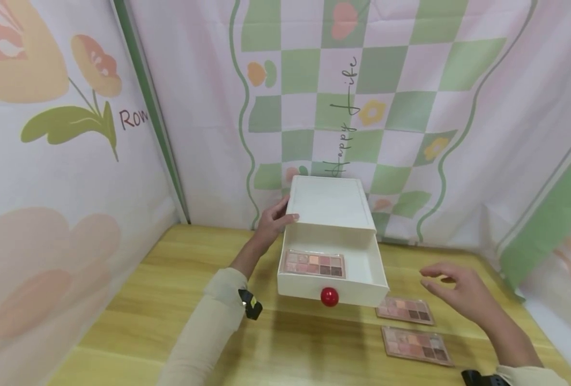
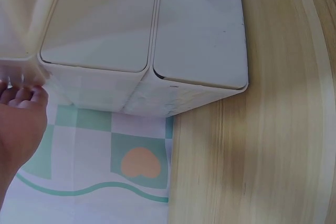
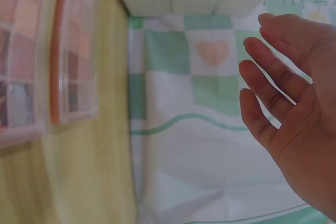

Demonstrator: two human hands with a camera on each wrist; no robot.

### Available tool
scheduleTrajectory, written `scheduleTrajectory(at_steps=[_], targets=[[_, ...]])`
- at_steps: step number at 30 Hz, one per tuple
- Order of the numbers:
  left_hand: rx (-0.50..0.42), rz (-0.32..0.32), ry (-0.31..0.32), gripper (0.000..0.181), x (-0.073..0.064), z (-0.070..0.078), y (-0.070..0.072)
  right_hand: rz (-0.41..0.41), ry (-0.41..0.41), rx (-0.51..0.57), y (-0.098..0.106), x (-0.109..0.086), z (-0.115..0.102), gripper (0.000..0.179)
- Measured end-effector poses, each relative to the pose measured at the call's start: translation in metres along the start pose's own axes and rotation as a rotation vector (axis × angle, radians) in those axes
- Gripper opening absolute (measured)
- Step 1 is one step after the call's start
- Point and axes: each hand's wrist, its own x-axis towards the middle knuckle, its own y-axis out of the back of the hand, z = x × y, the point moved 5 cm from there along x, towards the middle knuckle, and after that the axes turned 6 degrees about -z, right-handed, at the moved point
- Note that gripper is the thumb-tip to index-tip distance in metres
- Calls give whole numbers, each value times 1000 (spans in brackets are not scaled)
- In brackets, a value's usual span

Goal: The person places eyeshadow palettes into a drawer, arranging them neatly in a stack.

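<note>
left hand (image 1: 269,226) grips cabinet (image 1: 331,202) side; right hand (image 1: 464,292) relaxed, holds nothing. first palette (image 1: 314,264) lies in open drawer (image 1: 364,260); second palette (image 1: 405,311), third palette (image 1: 416,346) on bench (image 1: 135,332), right. advise: brace cabinet, pinch second palette by edges, lay flat beside first.

Beige sleeves (image 1: 200,329), black wrist devices (image 1: 250,304)

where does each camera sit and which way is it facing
Head: on the head, facing forward and down at the white drawer box; left hand, right hand, both forearms show.
Left wrist: on that wrist, facing the lower drawer fronts; left hand at the left edge.
Right wrist: on that wrist, facing the checkered cloth past the right hand.
Head and right wrist share two tabletop palettes.
</note>
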Motion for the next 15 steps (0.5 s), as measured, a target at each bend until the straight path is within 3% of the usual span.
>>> scheduleTrajectory(at_steps=[10, 15], targets=[[8, -2, -3, 74, 0, 0, 0, -167, -138, 6, -22, -13, 38, 42], [10, 0, -5, 74, 2, -1, 0, -222, -163, 24, -37, -18, 55, 47]])
